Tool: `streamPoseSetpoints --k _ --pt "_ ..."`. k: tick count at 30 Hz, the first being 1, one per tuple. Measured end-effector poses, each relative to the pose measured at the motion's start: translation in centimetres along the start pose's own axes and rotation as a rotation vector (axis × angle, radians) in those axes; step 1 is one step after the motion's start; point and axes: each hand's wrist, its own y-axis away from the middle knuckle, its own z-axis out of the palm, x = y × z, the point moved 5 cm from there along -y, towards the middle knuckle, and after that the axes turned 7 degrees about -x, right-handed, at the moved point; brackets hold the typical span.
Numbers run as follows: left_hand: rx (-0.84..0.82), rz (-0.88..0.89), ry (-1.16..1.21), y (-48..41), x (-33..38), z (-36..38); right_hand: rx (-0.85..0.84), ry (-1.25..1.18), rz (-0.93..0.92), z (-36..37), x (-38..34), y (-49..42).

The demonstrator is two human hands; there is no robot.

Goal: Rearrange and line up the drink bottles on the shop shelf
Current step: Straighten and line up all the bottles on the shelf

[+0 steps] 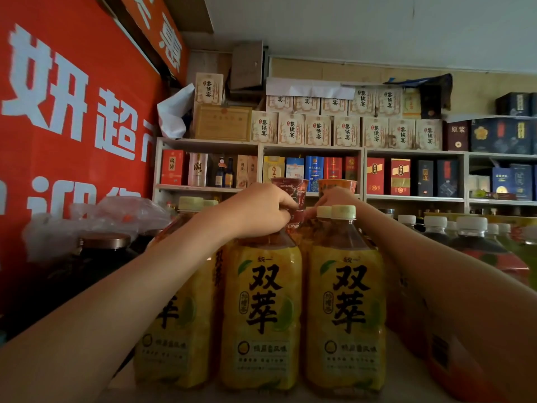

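Observation:
Three large lemon-tea bottles with yellow labels stand in a front row on the shelf: the left bottle [174, 315], the middle bottle [261, 309] and the right bottle [345, 309]. More caps show behind them. My left hand [258, 210] is closed over the middle bottle's top and hides its cap; its fingertips touch a red noodle cup [289, 189] behind. My right hand [334, 199] reaches behind the right bottle's pale green cap [343, 212], fingers bent below an orange noodle cup [337, 185]. What it holds is hidden.
Dark bottles with white caps [470, 228] crowd the right side. At the left are a dark jar with a copper lid [104, 241], a plastic bag [116, 210] and a red banner wall [72, 141]. Far shelves [313, 146] hold boxed liquor.

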Motion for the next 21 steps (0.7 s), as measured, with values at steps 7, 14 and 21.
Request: streamPoseSetpoints --k 7,14,21 --pt "0.023 0.026 -0.014 -0.2 -0.3 0.2 -0.033 -0.158 -0.029 -0.4 0.7 1.8" --pt "0.534 0.012 -0.335 4.2 2.8 0.1 0.153 -0.768 0.006 -4.2 1.0 10.0" --pt "0.626 0.193 0.011 8.3 11.3 4.3 0.555 -0.344 -0.087 -7.1 4.6 21.8"
